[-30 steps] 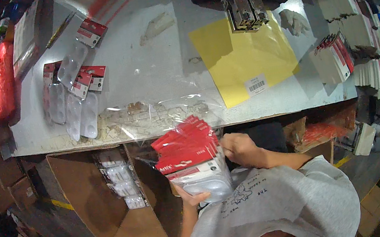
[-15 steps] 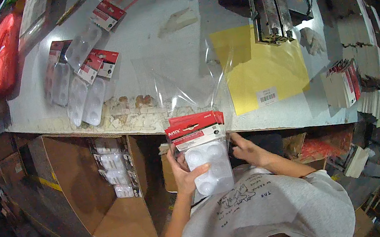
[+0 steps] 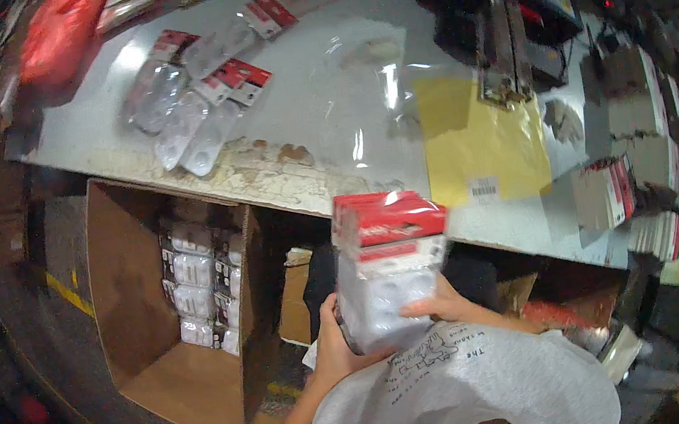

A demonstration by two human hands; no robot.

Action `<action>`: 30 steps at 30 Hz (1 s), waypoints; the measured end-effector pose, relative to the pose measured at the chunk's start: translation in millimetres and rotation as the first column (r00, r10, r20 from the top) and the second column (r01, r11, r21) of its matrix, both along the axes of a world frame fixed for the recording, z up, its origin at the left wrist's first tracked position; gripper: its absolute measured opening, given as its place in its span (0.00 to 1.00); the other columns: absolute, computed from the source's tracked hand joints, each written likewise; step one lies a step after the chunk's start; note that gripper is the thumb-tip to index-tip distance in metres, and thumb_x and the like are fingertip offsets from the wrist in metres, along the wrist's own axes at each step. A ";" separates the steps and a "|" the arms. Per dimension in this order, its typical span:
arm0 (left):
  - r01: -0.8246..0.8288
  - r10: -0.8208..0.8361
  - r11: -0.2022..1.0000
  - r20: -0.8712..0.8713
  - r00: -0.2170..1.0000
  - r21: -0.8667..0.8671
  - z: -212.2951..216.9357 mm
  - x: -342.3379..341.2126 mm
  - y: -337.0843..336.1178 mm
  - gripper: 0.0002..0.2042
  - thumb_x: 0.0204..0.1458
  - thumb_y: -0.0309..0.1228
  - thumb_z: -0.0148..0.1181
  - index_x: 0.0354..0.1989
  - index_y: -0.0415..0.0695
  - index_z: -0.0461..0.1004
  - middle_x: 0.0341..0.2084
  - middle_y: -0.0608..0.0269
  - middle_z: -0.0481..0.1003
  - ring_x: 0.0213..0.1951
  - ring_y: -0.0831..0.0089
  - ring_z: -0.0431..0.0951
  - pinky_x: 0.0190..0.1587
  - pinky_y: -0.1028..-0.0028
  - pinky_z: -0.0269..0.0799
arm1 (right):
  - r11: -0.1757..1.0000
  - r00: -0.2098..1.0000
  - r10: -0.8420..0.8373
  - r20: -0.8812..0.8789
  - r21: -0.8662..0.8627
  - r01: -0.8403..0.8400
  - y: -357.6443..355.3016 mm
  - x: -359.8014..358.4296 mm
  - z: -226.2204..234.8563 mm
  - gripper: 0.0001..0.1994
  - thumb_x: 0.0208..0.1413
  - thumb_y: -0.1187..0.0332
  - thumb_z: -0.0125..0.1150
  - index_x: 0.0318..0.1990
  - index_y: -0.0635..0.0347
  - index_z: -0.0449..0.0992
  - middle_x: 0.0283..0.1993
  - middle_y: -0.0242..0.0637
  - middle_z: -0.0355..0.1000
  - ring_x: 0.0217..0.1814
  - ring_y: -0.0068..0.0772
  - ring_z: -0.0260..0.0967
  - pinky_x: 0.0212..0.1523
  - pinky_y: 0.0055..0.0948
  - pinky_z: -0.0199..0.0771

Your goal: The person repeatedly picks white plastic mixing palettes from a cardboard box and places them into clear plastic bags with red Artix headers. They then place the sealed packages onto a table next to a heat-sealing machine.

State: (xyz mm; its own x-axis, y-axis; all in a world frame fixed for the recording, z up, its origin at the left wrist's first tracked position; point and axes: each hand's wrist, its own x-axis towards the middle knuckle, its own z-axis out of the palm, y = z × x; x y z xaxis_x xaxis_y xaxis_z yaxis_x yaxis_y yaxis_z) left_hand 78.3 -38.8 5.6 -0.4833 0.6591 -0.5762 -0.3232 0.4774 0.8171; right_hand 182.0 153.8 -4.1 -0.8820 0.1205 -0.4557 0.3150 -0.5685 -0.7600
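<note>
A stack of packaged white paint palettes (image 3: pixel 388 289), bagged in clear plastic under red header cards, is held in front of my chest, just off the table's near edge. My left hand (image 3: pixel 340 347) is closed round the stack's left side and lower corner. On its right side my right hand (image 3: pixel 446 302) grips it, with the thumb lying across the front. Several more bagged palettes (image 3: pixel 206 140) with red cards lie overlapping at the table's left. Clear plastic film (image 3: pixel 358 137) spreads over the table beyond the stack.
Below the table, at left, an open cardboard box (image 3: pixel 179 378) holds several white packs. A yellow sheet (image 3: pixel 480 139) with a label lies on the grey table (image 3: pixel 285 100). A metal-barred machine (image 3: pixel 501 50) stands behind it. Card stacks (image 3: pixel 606 194) line the right; a red bag (image 3: pixel 64 42) sits far left.
The stack has turned, showing its thickness, with several red cards now visible. My right hand has moved from beside it onto its right side. The whole view has shifted and tilted.
</note>
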 end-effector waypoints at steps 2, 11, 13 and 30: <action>-0.124 0.182 0.941 -0.162 0.970 0.316 5.4 0.6 17.4 0.56 0.22 0.35 0.79 0.60 0.35 0.44 0.53 0.48 0.58 0.54 0.56 0.63 0.56 0.63 0.59 | 0.991 0.986 -0.097 -0.138 -0.102 0.083 4.3 1.2 6.6 0.41 0.34 0.64 0.72 0.59 0.63 0.58 0.56 0.41 0.64 0.59 0.36 0.60 0.60 0.36 0.57; 0.021 0.461 0.391 -0.215 0.861 0.920 57.7 -37.1 146.3 0.59 0.25 0.43 0.77 0.61 0.36 0.36 0.55 0.51 0.50 0.57 0.61 0.56 0.59 0.60 0.53 | 0.935 0.774 -0.343 -0.532 -0.111 0.337 59.8 -39.9 28.4 0.41 0.37 0.59 0.67 0.60 0.63 0.56 0.59 0.44 0.60 0.61 0.41 0.57 0.61 0.40 0.57; 0.124 0.556 0.402 -0.349 0.754 0.907 67.9 -41.6 159.7 0.60 0.26 0.44 0.76 0.61 0.39 0.34 0.54 0.52 0.51 0.57 0.61 0.56 0.58 0.59 0.53 | 0.928 0.746 -0.349 -0.567 -0.099 0.359 64.4 -43.5 35.3 0.41 0.37 0.58 0.67 0.60 0.63 0.56 0.59 0.44 0.59 0.62 0.41 0.57 0.61 0.41 0.57; -0.233 0.618 0.258 0.026 0.786 0.938 67.3 -51.6 168.3 0.54 0.22 0.45 0.78 0.58 0.35 0.51 0.50 0.54 0.64 0.51 0.65 0.68 0.53 0.65 0.66 | 0.799 0.479 -0.495 -0.725 -0.162 0.580 77.1 -85.0 64.4 0.45 0.34 0.57 0.62 0.62 0.64 0.51 0.60 0.48 0.57 0.63 0.49 0.54 0.62 0.46 0.55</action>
